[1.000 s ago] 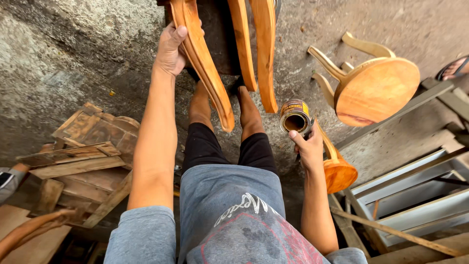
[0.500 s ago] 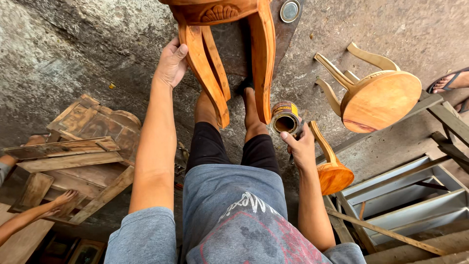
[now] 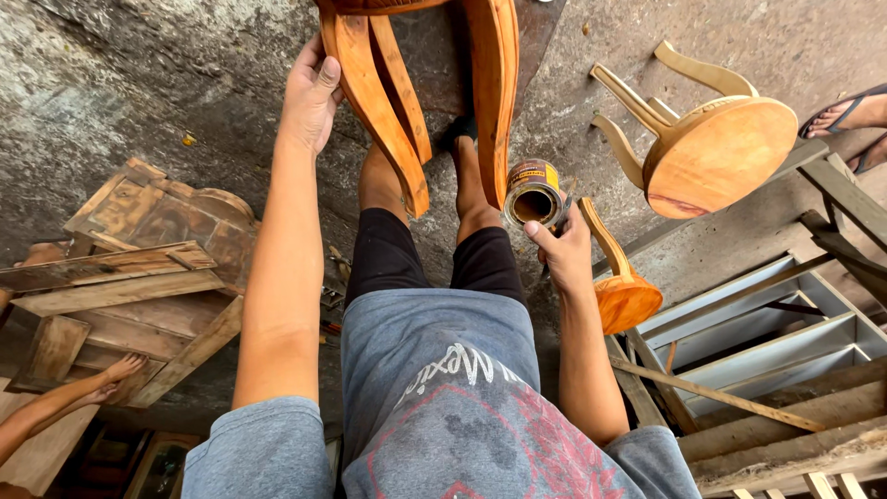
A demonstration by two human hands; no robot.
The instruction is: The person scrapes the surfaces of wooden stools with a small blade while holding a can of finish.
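Note:
My left hand (image 3: 310, 92) grips one curved leg of an orange varnished wooden stool (image 3: 388, 102) that stands in front of my legs at the top of the view. My right hand (image 3: 565, 251) holds a small open tin can (image 3: 532, 192) with a yellow and brown label, its mouth facing up toward me, just right of the stool's right leg (image 3: 492, 83). My bare legs and black shorts lie between the two arms.
A second round stool (image 3: 711, 148) lies on its side at the right, and another orange stool (image 3: 621, 294) sits under my right wrist. A dark wooden frame (image 3: 120, 277) stands at the left; another person's foot (image 3: 120, 370) and sandalled feet (image 3: 845, 115) show. Grey metal framing (image 3: 767, 333) fills the lower right.
The stool has come down and closer in the view, with my left hand sliding along its leg. The can in my right hand has stayed near the right leg.

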